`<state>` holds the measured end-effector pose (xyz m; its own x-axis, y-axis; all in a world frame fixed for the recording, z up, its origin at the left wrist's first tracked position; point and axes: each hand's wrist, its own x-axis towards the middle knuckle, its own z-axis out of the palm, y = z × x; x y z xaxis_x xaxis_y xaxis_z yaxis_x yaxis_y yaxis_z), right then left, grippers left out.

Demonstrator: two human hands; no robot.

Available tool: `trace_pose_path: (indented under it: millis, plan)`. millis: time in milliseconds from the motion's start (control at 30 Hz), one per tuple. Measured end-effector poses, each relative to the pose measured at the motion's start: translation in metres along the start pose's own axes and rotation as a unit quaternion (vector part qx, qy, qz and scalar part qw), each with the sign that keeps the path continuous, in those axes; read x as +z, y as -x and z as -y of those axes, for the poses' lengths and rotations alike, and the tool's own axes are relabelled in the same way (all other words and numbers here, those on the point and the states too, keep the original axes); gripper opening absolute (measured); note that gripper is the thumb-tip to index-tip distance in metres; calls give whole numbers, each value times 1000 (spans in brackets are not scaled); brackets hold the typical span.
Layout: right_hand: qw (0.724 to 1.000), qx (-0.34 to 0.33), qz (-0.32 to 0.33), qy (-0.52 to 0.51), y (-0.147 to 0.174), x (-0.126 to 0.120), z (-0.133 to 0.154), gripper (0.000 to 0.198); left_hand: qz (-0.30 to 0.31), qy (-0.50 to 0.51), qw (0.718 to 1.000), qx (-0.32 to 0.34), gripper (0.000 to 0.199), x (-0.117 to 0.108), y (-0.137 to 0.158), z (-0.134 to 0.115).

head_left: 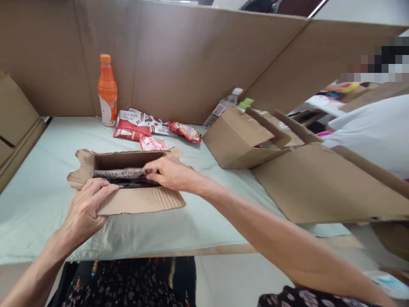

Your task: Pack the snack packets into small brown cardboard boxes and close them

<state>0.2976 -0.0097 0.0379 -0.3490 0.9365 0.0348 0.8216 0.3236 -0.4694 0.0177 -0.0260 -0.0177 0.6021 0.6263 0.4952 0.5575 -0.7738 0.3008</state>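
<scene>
An open cardboard box stands in front of me with its flaps folded outward. My left hand grips the box's front left edge, fingers over the rim and thumb outside. Reaching in from the right, my right hand is closed on the end of a white printed packet inside the box. Dark, shiny contents lie beneath that packet; their kind cannot be made out. Behind the box are white Super Meal packets, a red packet, a pink and white packet and a red and yellow snack packet.
An orange drink bottle stands near the tall cardboard back wall. To the right, a clear bottle leans behind a filled cardboard box. Pale green cloth covers the table. Another person's white sleeve shows at far right.
</scene>
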Motion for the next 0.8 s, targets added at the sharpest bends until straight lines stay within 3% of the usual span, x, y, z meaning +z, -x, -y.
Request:
trace_pose_path:
  millis: [67, 233, 333, 400, 500, 567, 700, 800]
  plan:
    - [999, 12, 39, 25, 1, 0, 0, 20, 5, -13, 1000, -4, 63, -1, 0, -2]
    - [996, -12, 24, 90, -4, -6, 26, 47, 29, -33, 999, 6, 58, -7, -2, -3]
    - [984, -8, 94, 153, -10, -7, 37, 32, 19, -37, 999, 2, 56, -8, -1, 1]
    - [986, 12, 92, 142, -13, -7, 33, 28, 20, -38, 999, 8, 56, -7, 0, 5]
    - [998, 18, 22, 62, -17, -7, 16, 29, 28, -37, 999, 19, 55, -7, 0, 8]
    - [999, -1, 42, 35, -18, -6, 2, 30, 28, -40, 999, 24, 53, -7, -3, 8]
    - [987, 8, 119, 110, -14, -3, -10, 34, 38, -40, 998, 42, 50, -5, -11, 11]
    - [989, -46, 90, 111, 2, -12, -5, 35, 49, -26, 997, 53, 54, -2, -12, 15]
